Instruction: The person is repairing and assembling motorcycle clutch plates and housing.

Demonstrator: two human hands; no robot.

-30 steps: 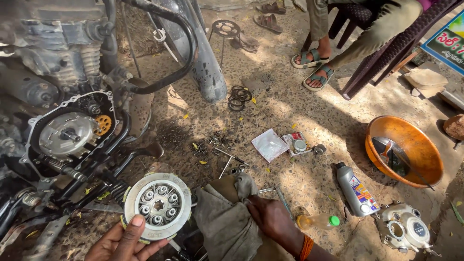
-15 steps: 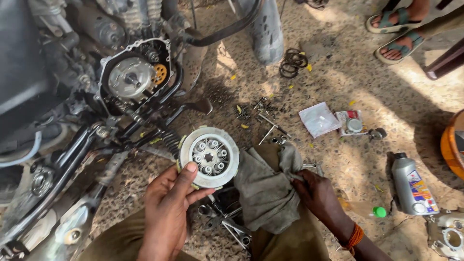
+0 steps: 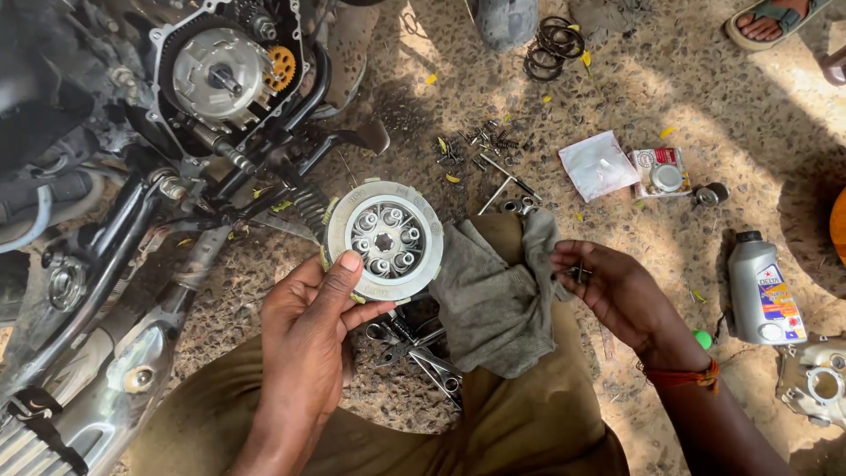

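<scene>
- Our left hand (image 3: 308, 330) gripped a round clutch assembly (image 3: 385, 239), thumb pressed on its front face, fingers curled behind the rim.
- The clutch assembly was a metal disc, dull grey, with a ring of round spring pockets around a splined centre hole; it sat just above the left hand, face up to the camera.
- Our right hand (image 3: 617, 291) was half closed, fingertips pinching the edge of a grey rag (image 3: 498, 295) and what looked like a small dark metal part; we could not tell which part.
- The rag was soft, crumpled and stained, draped over our knee between the two hands, touching the clutch's right edge.
- Above the left hand stood the open engine case (image 3: 225, 75) of a motorcycle, shiny round hub inside and a small orange gear beside it.
- Loose screws and springs (image 3: 480, 145) lay on the gravel above the right hand.
- A grey plastic oil bottle (image 3: 762, 291) lay just right of the right hand.
- Pliers (image 3: 423, 353) lay on the ground between the hands, below the clutch.
</scene>
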